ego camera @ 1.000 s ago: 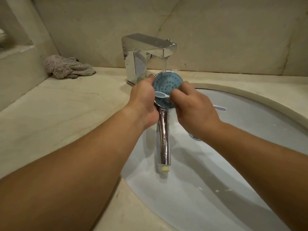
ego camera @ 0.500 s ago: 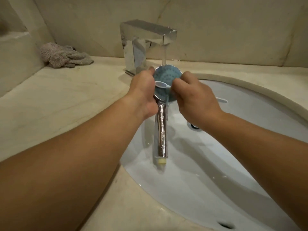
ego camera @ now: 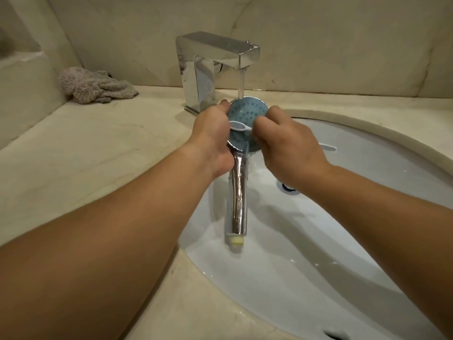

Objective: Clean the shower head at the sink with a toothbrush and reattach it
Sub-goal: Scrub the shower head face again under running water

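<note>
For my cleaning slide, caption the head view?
Left hand steadies shower head under running faucet; right hand scrubs with toothbrush.

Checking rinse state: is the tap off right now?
No. A stream of water runs from the faucet spout onto the top edge of the shower head.

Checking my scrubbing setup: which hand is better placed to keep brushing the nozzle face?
Right hand: it grips the toothbrush lying across the shower head; the left hand holds that head.
</note>
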`<action>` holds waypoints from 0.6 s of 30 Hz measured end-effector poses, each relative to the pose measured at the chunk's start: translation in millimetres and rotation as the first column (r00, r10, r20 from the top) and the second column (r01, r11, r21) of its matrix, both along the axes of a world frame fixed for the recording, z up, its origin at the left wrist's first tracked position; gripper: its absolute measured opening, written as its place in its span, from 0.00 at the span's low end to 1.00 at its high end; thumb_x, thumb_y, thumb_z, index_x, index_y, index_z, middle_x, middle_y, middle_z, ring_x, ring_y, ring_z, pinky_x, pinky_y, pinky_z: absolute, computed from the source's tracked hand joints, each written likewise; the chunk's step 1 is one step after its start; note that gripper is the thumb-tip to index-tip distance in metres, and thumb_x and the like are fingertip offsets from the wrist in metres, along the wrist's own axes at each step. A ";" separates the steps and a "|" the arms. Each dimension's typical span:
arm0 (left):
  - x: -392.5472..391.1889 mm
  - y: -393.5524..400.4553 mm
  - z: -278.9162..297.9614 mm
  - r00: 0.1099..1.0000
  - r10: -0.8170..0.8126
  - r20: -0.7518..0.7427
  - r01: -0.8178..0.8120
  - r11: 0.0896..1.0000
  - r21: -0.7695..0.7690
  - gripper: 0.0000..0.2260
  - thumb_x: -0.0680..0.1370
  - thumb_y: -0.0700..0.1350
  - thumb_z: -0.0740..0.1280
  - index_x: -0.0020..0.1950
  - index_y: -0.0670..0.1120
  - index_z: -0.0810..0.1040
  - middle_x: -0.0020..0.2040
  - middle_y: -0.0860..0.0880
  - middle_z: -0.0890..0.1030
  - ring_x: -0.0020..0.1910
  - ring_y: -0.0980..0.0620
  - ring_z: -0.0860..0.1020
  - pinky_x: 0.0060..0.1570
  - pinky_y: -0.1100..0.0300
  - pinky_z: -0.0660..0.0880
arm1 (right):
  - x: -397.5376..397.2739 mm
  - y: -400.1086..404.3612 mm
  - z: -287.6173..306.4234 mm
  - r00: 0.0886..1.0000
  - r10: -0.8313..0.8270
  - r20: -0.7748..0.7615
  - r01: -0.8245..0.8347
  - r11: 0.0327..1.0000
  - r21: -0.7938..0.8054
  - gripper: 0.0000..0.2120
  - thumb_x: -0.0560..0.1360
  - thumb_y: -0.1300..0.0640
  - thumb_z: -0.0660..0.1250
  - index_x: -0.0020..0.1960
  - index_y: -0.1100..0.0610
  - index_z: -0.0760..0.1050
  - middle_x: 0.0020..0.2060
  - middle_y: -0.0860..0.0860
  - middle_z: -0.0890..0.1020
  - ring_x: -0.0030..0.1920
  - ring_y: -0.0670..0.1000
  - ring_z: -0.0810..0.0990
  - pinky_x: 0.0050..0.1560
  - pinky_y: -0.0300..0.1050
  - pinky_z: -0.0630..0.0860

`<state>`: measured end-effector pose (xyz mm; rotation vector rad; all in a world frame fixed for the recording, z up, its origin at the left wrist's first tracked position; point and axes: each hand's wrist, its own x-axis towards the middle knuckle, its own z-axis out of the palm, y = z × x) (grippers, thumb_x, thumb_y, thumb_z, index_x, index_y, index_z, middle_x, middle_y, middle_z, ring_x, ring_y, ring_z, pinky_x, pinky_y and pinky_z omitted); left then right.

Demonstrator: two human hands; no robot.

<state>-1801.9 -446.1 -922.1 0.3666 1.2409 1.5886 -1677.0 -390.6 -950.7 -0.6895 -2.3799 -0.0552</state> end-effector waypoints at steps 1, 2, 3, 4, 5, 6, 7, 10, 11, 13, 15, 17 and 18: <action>0.7 -0.1 0.5 1.000 -0.001 0.001 0.001 1.000 0.007 0.23 0.87 0.55 0.53 0.68 0.41 0.78 0.58 0.38 0.85 0.56 0.38 0.85 0.56 0.39 0.82 | -0.8 0.6 3.2 0.999 -0.030 -0.018 0.030 0.999 -0.032 0.03 0.74 0.63 0.63 0.46 0.58 0.69 0.44 0.57 0.72 0.34 0.56 0.67 0.29 0.48 0.66; 1.5 -0.3 0.4 1.000 -0.009 0.002 0.009 1.000 0.016 0.23 0.87 0.55 0.52 0.67 0.41 0.78 0.58 0.38 0.85 0.56 0.38 0.85 0.56 0.39 0.82 | -1.2 3.6 8.8 0.993 -0.093 -0.071 0.086 0.992 -0.091 0.01 0.75 0.62 0.62 0.46 0.58 0.69 0.44 0.56 0.71 0.35 0.56 0.68 0.31 0.47 0.65; 1.7 -0.4 -0.2 1.000 -0.016 0.002 0.016 1.000 0.021 0.23 0.87 0.54 0.52 0.67 0.41 0.79 0.58 0.38 0.86 0.56 0.39 0.85 0.57 0.39 0.82 | -0.6 8.1 13.2 0.979 -0.158 -0.131 0.139 0.980 -0.144 0.01 0.76 0.61 0.61 0.46 0.59 0.70 0.44 0.55 0.70 0.37 0.56 0.68 0.32 0.46 0.65; 1.9 -0.9 -0.2 1.000 -0.021 0.004 0.021 1.000 0.023 0.23 0.87 0.54 0.52 0.66 0.41 0.79 0.58 0.39 0.86 0.56 0.39 0.85 0.56 0.40 0.82 | 0.2 10.0 15.6 0.972 -0.175 -0.160 0.151 0.977 -0.151 0.02 0.76 0.60 0.60 0.46 0.59 0.70 0.44 0.55 0.70 0.37 0.56 0.69 0.32 0.46 0.65; 1.7 -1.5 -0.7 1.000 -0.024 0.008 0.024 0.999 0.021 0.23 0.87 0.54 0.52 0.66 0.40 0.79 0.58 0.39 0.86 0.56 0.39 0.85 0.54 0.42 0.83 | -0.3 6.4 14.3 0.983 -0.128 -0.132 0.114 0.988 -0.107 0.02 0.75 0.60 0.60 0.46 0.59 0.70 0.44 0.56 0.71 0.36 0.57 0.70 0.31 0.47 0.65; 1.7 -1.8 -0.8 0.999 -0.028 0.015 0.028 0.999 0.015 0.23 0.87 0.54 0.53 0.66 0.40 0.79 0.58 0.39 0.86 0.56 0.40 0.85 0.50 0.43 0.84 | -0.8 1.7 9.8 0.997 -0.048 -0.066 0.045 0.998 -0.044 0.02 0.73 0.61 0.60 0.46 0.59 0.70 0.44 0.58 0.73 0.34 0.57 0.70 0.30 0.47 0.65; 1.5 -2.1 -0.5 0.999 -0.031 0.022 0.030 0.999 0.010 0.23 0.86 0.54 0.54 0.67 0.40 0.79 0.58 0.39 0.86 0.56 0.40 0.85 0.47 0.45 0.84 | -1.2 -1.8 4.5 1.000 0.018 0.004 -0.018 1.000 0.015 0.04 0.72 0.62 0.61 0.46 0.59 0.70 0.44 0.59 0.74 0.33 0.58 0.70 0.28 0.47 0.65; 1.2 -0.9 -0.2 0.999 -0.038 0.021 0.038 0.999 0.021 0.23 0.87 0.54 0.53 0.68 0.41 0.79 0.58 0.39 0.86 0.55 0.40 0.86 0.47 0.44 0.85 | -2.2 3.5 11.8 0.995 -0.085 -0.057 0.082 0.995 -0.062 0.02 0.75 0.61 0.61 0.46 0.59 0.70 0.44 0.58 0.73 0.35 0.57 0.69 0.30 0.48 0.67; 1.4 -1.1 -0.1 0.999 -0.041 0.012 0.040 0.999 0.023 0.23 0.87 0.54 0.52 0.68 0.41 0.79 0.58 0.39 0.86 0.55 0.40 0.86 0.49 0.42 0.84 | -0.7 8.4 14.7 0.982 -0.153 -0.114 0.141 0.984 -0.106 0.01 0.76 0.60 0.60 0.46 0.58 0.69 0.45 0.57 0.72 0.36 0.57 0.70 0.31 0.48 0.68; 1.4 -2.2 0.1 0.999 -0.033 0.007 0.033 0.999 0.018 0.23 0.87 0.54 0.53 0.68 0.41 0.78 0.59 0.39 0.85 0.56 0.39 0.85 0.52 0.40 0.83 | 2.1 5.7 11.6 0.992 -0.094 -0.079 0.089 0.994 -0.066 0.01 0.75 0.62 0.61 0.47 0.59 0.70 0.45 0.58 0.73 0.36 0.58 0.71 0.30 0.48 0.68; 0.6 -3.2 2.1 1.000 -0.008 0.011 0.008 1.000 0.011 0.22 0.87 0.54 0.53 0.68 0.40 0.77 0.59 0.38 0.85 0.56 0.38 0.85 0.51 0.40 0.83 | 4.4 -1.0 1.5 0.998 0.048 0.049 -0.051 0.997 0.054 0.05 0.72 0.64 0.64 0.46 0.59 0.71 0.43 0.59 0.74 0.31 0.56 0.68 0.28 0.42 0.63; -1.2 -2.1 1.8 1.000 0.012 0.013 -0.013 1.000 0.017 0.22 0.87 0.55 0.53 0.68 0.41 0.77 0.60 0.38 0.85 0.57 0.38 0.85 0.52 0.40 0.83 | 7.0 4.8 6.5 1.000 -0.001 0.000 0.001 1.000 0.008 0.03 0.74 0.65 0.64 0.46 0.60 0.71 0.42 0.57 0.73 0.32 0.53 0.65 0.28 0.38 0.56; -2.7 -1.0 0.2 1.000 0.028 0.012 -0.029 0.999 0.021 0.22 0.87 0.55 0.52 0.69 0.43 0.76 0.59 0.39 0.85 0.57 0.39 0.85 0.54 0.40 0.83 | 7.6 10.9 10.8 0.994 -0.073 -0.076 0.069 0.996 -0.049 0.01 0.76 0.64 0.62 0.46 0.60 0.71 0.42 0.55 0.71 0.34 0.53 0.66 0.29 0.39 0.56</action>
